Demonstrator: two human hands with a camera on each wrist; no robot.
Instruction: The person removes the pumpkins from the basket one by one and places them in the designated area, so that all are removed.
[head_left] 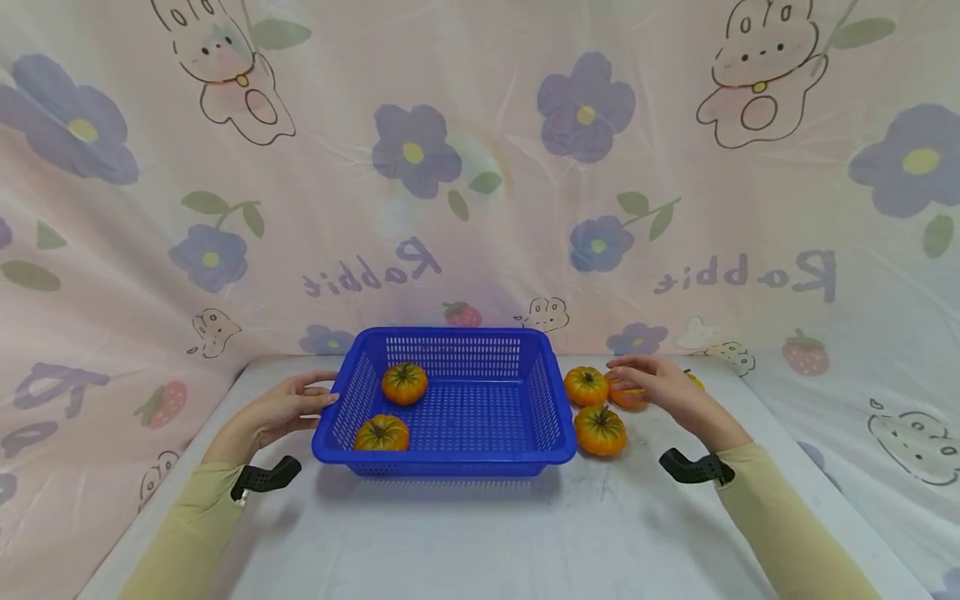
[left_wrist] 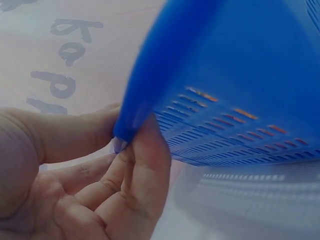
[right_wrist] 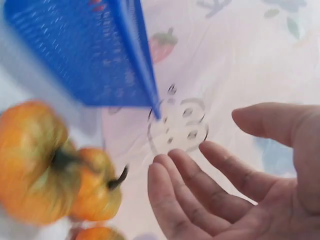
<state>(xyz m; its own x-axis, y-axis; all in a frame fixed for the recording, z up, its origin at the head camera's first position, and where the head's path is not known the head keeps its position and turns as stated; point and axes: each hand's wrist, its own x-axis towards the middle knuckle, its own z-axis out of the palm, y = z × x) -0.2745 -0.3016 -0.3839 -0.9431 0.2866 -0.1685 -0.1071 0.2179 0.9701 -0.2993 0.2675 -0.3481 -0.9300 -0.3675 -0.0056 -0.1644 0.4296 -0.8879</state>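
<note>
My left hand (head_left: 281, 410) pinches the left rim of a blue plastic basket (head_left: 442, 457) between thumb and fingers; the left wrist view shows the rim (left_wrist: 145, 75) between them. Inside the basket, on its left side, sit two small orange pumpkins, one toward the back (head_left: 405, 383) and one at the front (head_left: 382, 434). My right hand (head_left: 663, 390) hovers with relaxed fingers and nothing in its grasp, over a partly covered pumpkin (head_left: 628, 398). Beside the basket's right wall stand a front pumpkin (head_left: 600, 431) and a back pumpkin (head_left: 587, 386).
Another yellow-orange pumpkin (head_left: 694, 380) shows partly behind the right hand. A white table (head_left: 450, 542) carries everything. Behind it hangs a patterned curtain (head_left: 495, 208) with flowers and rabbits. Each wrist wears a black strap piece (head_left: 270, 477).
</note>
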